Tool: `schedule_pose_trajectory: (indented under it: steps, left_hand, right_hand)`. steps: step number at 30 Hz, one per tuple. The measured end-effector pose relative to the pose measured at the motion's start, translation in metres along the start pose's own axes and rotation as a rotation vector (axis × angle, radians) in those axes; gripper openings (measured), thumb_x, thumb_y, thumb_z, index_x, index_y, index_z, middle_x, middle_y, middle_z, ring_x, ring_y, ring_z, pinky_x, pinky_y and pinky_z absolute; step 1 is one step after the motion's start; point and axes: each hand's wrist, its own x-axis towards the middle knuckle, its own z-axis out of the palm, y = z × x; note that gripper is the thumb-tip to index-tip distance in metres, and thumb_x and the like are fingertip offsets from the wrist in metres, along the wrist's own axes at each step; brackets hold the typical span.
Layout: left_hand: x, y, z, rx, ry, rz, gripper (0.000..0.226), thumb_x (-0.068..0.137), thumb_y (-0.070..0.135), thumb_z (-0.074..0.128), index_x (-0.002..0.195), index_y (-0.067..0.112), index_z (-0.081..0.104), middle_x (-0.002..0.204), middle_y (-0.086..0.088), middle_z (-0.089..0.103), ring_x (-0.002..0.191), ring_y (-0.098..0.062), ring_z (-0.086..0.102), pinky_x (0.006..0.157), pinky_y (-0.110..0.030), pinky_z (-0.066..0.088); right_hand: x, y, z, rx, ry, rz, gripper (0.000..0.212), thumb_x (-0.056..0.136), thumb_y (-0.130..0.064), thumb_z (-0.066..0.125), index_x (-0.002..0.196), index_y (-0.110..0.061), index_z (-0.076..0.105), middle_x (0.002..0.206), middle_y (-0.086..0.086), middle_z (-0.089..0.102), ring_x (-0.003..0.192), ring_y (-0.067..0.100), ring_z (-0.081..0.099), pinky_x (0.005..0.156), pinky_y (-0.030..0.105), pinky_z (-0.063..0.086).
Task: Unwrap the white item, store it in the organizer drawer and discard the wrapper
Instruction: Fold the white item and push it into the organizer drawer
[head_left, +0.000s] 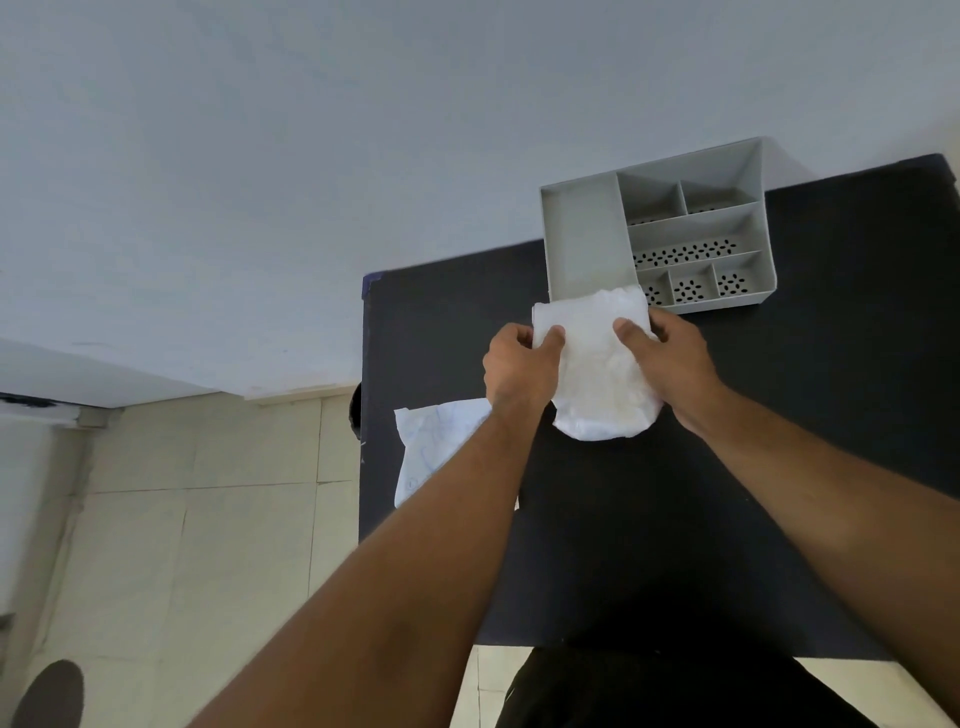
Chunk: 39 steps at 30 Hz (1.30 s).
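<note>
The white item (597, 369), a soft folded pad, is held above the dark table (779, 415) just in front of the grey organizer (582, 234). My left hand (519, 369) pinches its left edge and my right hand (670, 358) grips its right edge, thumbs on top. The item's upper end overlaps the organizer's front rim near the large left compartment. The wrapper (431, 447), thin white plastic with faint blue print, lies flat on the table's left edge, partly hidden under my left forearm.
The organizer has one large compartment on the left and several smaller perforated ones on the right; it stands against the pale wall. The table's left edge drops to a tiled floor (208, 519). A dark round shape (49, 696) sits at the bottom left.
</note>
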Motion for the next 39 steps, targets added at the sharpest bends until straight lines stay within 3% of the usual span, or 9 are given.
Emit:
schedule_pose_trajectory:
  steps: [6,11,16,21,24,27,33,36,39]
  left_hand:
    - [0.000,0.007,0.012,0.043,0.033,0.001,0.017,0.090,0.034,0.068,0.089,0.022,0.056,0.081,0.008,0.063,0.075,-0.015,0.065,0.070,-0.033,0.057]
    - [-0.006,0.009,0.019,-0.013,0.007,0.004,0.027,0.091,0.043,0.069,0.109,0.029,0.056,0.089,0.015,0.061,0.079,-0.005,0.062,0.072,-0.029,0.054]
    - [-0.003,0.004,0.018,0.021,0.015,0.002,0.029,0.098,0.032,0.064,0.125,0.024,0.058,0.110,0.008,0.067,0.091,-0.011,0.063,0.073,-0.025,0.050]
    - [0.000,0.005,0.017,0.041,0.030,0.031,0.026,0.095,0.027,0.070,0.118,0.022,0.060,0.105,0.006,0.069,0.086,-0.013,0.067,0.066,-0.022,0.050]
    - [0.005,0.005,0.018,0.079,0.034,0.075,0.022,0.092,0.024,0.073,0.110,0.022,0.062,0.099,0.005,0.069,0.085,-0.014,0.067,0.070,-0.026,0.056]
    - [0.009,0.006,0.020,0.108,0.024,0.097,0.020,0.091,0.021,0.075,0.104,0.022,0.059,0.095,0.005,0.065,0.080,-0.013,0.065,0.065,-0.024,0.052]
    - [0.009,0.012,0.027,0.047,0.015,0.057,0.026,0.089,0.031,0.077,0.105,0.021,0.059,0.085,0.009,0.061,0.075,-0.010,0.063,0.069,-0.028,0.056]
    - [0.003,0.010,0.027,-0.008,0.019,0.066,0.025,0.089,0.034,0.077,0.104,0.022,0.061,0.081,0.011,0.062,0.073,-0.004,0.061,0.070,-0.026,0.055]
    - [0.001,0.000,0.025,0.007,0.021,0.081,0.022,0.088,0.031,0.076,0.103,0.020,0.064,0.085,0.008,0.065,0.078,-0.009,0.065,0.074,-0.027,0.058]
  right_hand:
    - [0.007,0.002,0.005,-0.231,0.121,-0.072,0.031,0.093,-0.030,0.064,0.124,-0.026,0.068,0.108,-0.006,0.071,0.099,0.020,0.069,0.087,0.040,0.057]
    - [0.009,0.002,0.008,-0.345,0.212,-0.100,0.041,0.093,-0.029,0.065,0.133,-0.021,0.062,0.118,0.002,0.070,0.100,0.022,0.065,0.080,0.031,0.049]
    - [0.009,0.006,0.013,-0.385,0.272,-0.189,0.037,0.094,-0.030,0.062,0.129,-0.018,0.064,0.117,0.003,0.070,0.102,0.022,0.065,0.080,0.030,0.047]
    - [0.008,0.017,0.010,-0.454,0.336,-0.244,0.033,0.096,-0.023,0.063,0.128,-0.016,0.067,0.115,0.009,0.067,0.091,0.012,0.055,0.078,0.028,0.044]
    - [0.010,0.018,0.010,-0.475,0.346,-0.271,0.029,0.095,-0.019,0.065,0.123,-0.015,0.071,0.106,0.009,0.071,0.087,0.014,0.058,0.079,0.031,0.051]
    - [0.011,0.013,0.011,-0.444,0.343,-0.259,0.028,0.092,-0.019,0.070,0.120,-0.015,0.072,0.099,0.004,0.073,0.085,0.016,0.065,0.080,0.036,0.057]
    - [0.018,0.012,0.017,-0.451,0.352,-0.232,0.024,0.090,-0.022,0.074,0.112,-0.016,0.072,0.098,0.002,0.074,0.081,0.013,0.066,0.068,0.026,0.050]
    - [0.019,0.013,0.017,-0.438,0.344,-0.252,0.021,0.089,-0.022,0.074,0.109,-0.016,0.071,0.096,0.002,0.072,0.083,0.018,0.069,0.073,0.034,0.057]
    - [0.016,0.018,0.016,-0.407,0.333,-0.281,0.023,0.090,-0.027,0.072,0.110,-0.018,0.070,0.097,0.001,0.070,0.086,0.019,0.066,0.076,0.036,0.056]
